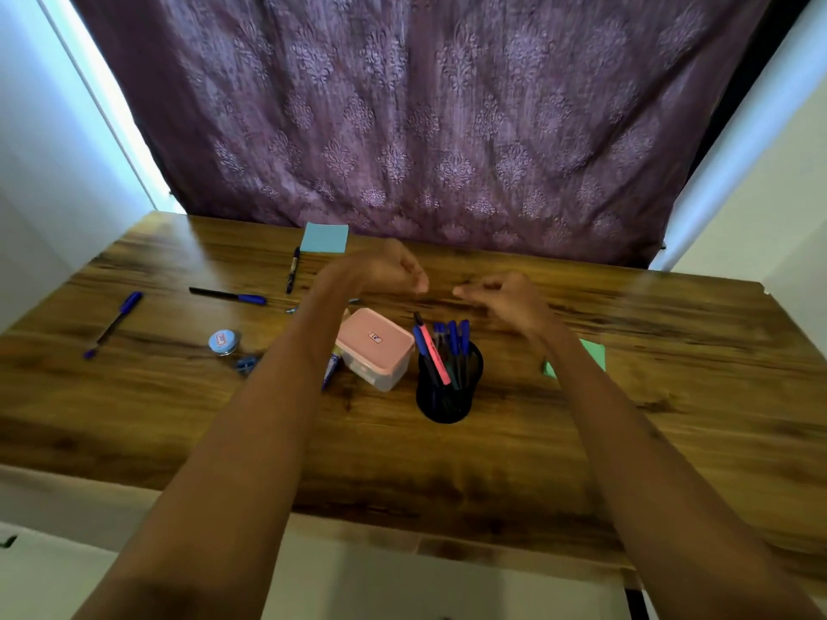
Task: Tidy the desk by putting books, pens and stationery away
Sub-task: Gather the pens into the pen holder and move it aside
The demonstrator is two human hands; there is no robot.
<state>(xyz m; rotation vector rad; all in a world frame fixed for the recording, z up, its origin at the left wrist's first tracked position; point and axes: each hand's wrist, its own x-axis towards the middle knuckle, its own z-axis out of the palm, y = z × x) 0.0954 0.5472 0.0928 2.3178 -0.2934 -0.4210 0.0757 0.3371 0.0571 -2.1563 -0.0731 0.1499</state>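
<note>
Surface [492, 463]: wood-grain, wide, backed by a purple curtain [425, 118]; I see bare room across its near half and far right, front edge below my forearms. Pink-lidded box [375, 346]: closed, centre, just left of the holder. Black mesh pen holder [449, 387]: upright, already stocked with blue pens and one pink one, so I judge the pen-gathering step partly done. Blue sticky pad [324, 238]: at the far edge. Green pad [595, 351]: partly hidden behind my right forearm. Loose pens, all left of centre: blue pen [114, 323] near the left edge, black-and-blue pen [228, 296], black marker [293, 269] beside the blue pad. Small blue-lidded jar [223, 342], with a blurred blue item just beside it. Left hand [380, 268] and right hand [503, 297]: raised above the surface beyond the holder, fingers loosely curled, fingertips near each other; motion blur hides whether either pinches anything, so I cannot tell. Next move, as I judge it: reach left for a loose pen, passing clear of the box.
</note>
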